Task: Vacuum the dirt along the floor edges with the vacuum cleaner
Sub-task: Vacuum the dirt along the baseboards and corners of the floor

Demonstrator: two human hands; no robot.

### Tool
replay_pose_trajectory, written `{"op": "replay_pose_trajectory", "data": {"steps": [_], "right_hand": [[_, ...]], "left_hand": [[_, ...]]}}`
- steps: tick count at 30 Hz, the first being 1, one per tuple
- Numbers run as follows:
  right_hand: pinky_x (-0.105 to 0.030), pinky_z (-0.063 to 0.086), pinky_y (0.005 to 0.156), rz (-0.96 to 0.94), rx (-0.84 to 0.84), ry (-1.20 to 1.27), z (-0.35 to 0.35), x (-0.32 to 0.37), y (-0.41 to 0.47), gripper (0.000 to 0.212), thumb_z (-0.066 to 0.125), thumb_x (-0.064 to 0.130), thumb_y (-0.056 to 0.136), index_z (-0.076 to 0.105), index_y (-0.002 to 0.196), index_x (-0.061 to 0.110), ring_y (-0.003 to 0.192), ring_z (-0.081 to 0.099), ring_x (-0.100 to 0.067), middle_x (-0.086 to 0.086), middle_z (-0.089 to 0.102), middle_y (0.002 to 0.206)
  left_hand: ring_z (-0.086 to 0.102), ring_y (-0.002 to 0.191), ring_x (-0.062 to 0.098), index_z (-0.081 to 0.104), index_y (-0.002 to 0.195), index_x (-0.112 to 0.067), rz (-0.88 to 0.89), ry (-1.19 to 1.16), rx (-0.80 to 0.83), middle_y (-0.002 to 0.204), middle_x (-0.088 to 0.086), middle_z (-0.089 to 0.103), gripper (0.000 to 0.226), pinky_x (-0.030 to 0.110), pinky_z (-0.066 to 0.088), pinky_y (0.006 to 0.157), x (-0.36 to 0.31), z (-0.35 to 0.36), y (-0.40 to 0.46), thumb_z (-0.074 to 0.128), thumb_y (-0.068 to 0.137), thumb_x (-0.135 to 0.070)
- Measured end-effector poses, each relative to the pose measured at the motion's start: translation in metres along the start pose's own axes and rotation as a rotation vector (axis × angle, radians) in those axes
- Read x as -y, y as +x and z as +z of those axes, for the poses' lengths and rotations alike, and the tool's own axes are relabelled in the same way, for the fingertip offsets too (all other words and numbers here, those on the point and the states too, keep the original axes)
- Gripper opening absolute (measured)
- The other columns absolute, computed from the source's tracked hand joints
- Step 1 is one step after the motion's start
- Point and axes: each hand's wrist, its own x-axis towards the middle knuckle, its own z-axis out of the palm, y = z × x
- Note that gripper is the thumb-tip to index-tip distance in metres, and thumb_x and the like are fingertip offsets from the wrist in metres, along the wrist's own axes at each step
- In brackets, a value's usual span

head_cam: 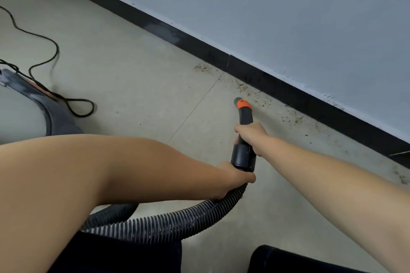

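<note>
Pointing toward the baseboard (pixel 244 68), nozzle (pixel 243 108) near dirt (pixel 241 88)

Both bare arms reached forward. The right hand (pixel 249 136) was the farther one, its fingers curled in a closed grip. The left hand (pixel 233 180) sat just behind it, fingers likewise wrapped tight.

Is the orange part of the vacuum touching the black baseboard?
No, the orange collar sits above floor, apart from the black baseboard.

Matt black plastic nozzle (pixel 244 122) with ribbed flexible hose (pixel 177 221) — smooth, matt tiled floor (pixel 133 86), gritty dirt (pixel 244 88) — glossy black skirting (pixel 221 53).
</note>
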Motion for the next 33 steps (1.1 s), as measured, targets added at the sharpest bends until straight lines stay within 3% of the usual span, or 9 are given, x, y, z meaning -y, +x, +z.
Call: {"op": "replay_pose_trajectory", "data": {"steps": [4, 10, 15, 18, 21, 23, 25, 28, 33], "right_hand": [[-0.025, 0.044, 0.051, 0.0, -0.014, -0.018, -0.007, 0.009, 0.012, 0.026, 0.057, 0.015, 0.083, 0.051, 0.106, 0.005, 0.051, 0.061, -0.018, -0.011, 0.068, 0.063], [-0.023, 0.044, 0.05, -0.044, 0.006, -0.047, 0.016, 0.023, 0.027, 0.021, 0.056, 0.014, 0.082, 0.049, 0.101, 0.008, 0.045, 0.061, -0.015, -0.009, 0.066, 0.06], [-0.023, 0.046, 0.051, -0.094, 0.05, -0.126, 0.039, 0.047, 0.036, 0.02, 0.056, 0.014, 0.081, 0.051, 0.1, 0.009, 0.044, 0.062, -0.014, -0.007, 0.066, 0.06], [-0.024, 0.048, 0.053, -0.123, 0.05, -0.155, 0.056, 0.064, 0.044, 0.021, 0.056, 0.015, 0.081, 0.051, 0.101, 0.009, 0.048, 0.064, -0.016, -0.007, 0.066, 0.06], [-0.033, 0.057, 0.068, -0.146, 0.043, -0.204, 0.071, 0.077, 0.047, 0.022, 0.055, 0.014, 0.081, 0.05, 0.102, 0.008, 0.058, 0.067, -0.022, -0.008, 0.065, 0.06], [-0.031, 0.055, 0.064, -0.153, 0.023, -0.247, 0.075, 0.083, 0.049, 0.022, 0.054, 0.014, 0.081, 0.049, 0.102, 0.008, 0.057, 0.067, -0.022, -0.008, 0.065, 0.061], [-0.025, 0.047, 0.052, -0.151, -0.015, -0.275, 0.074, 0.088, 0.052, 0.023, 0.054, 0.014, 0.082, 0.049, 0.104, 0.008, 0.053, 0.066, -0.02, -0.008, 0.067, 0.067], [-0.023, 0.045, 0.048, -0.132, -0.075, -0.26, 0.067, 0.09, 0.061, 0.026, 0.055, 0.014, 0.082, 0.049, 0.106, 0.008, 0.052, 0.065, -0.021, -0.012, 0.069, 0.079], [-0.036, 0.058, 0.067, -0.129, -0.102, -0.226, 0.063, 0.095, 0.075, 0.026, 0.055, 0.011, 0.08, 0.047, 0.105, 0.007, 0.059, 0.067, -0.028, -0.014, 0.067, 0.079]], "left_hand": [[0.054, 0.055, 0.018, 0.051, 0.088, -0.013, 0.001, -0.046, 0.054, 0.071, 0.006, 0.054, 0.019, 0.025, 0.05, 0.054, -0.012, -0.003, 0.008, 0.07, 0.083, -0.015], [0.054, 0.057, 0.019, 0.053, 0.093, -0.012, 0.012, -0.137, 0.031, 0.072, 0.007, 0.055, 0.019, 0.029, 0.051, 0.061, -0.01, -0.019, 0.025, 0.069, 0.083, -0.015], [0.051, 0.053, 0.018, 0.054, 0.096, -0.01, 0.036, -0.222, -0.024, 0.07, 0.006, 0.053, 0.019, 0.022, 0.046, 0.05, -0.015, -0.036, 0.029, 0.068, 0.084, -0.014], [0.053, 0.058, 0.02, 0.055, 0.096, -0.01, 0.031, -0.275, -0.044, 0.073, 0.007, 0.055, 0.019, 0.027, 0.048, 0.059, -0.02, -0.053, 0.036, 0.068, 0.083, -0.015], [0.055, 0.072, 0.025, 0.057, 0.093, -0.011, 0.017, -0.321, -0.054, 0.08, 0.009, 0.056, 0.018, 0.033, 0.051, 0.072, -0.022, -0.063, 0.04, 0.069, 0.081, -0.016], [0.055, 0.074, 0.025, 0.057, 0.094, -0.01, 0.014, -0.348, -0.045, 0.081, 0.009, 0.057, 0.019, 0.035, 0.051, 0.075, -0.024, -0.067, 0.043, 0.069, 0.08, -0.016], [0.055, 0.068, 0.023, 0.056, 0.093, -0.011, 0.017, -0.361, -0.021, 0.077, 0.008, 0.056, 0.018, 0.032, 0.051, 0.068, -0.029, -0.07, 0.046, 0.069, 0.081, -0.015], [0.053, 0.057, 0.019, 0.056, 0.092, -0.011, 0.021, -0.358, 0.023, 0.071, 0.006, 0.056, 0.017, 0.025, 0.048, 0.055, -0.037, -0.072, 0.049, 0.069, 0.082, -0.014], [0.051, 0.055, 0.018, 0.054, 0.086, -0.013, 0.054, -0.379, 0.04, 0.069, 0.006, 0.053, 0.014, 0.025, 0.046, 0.053, -0.047, -0.073, 0.057, 0.067, 0.084, -0.011]]}}
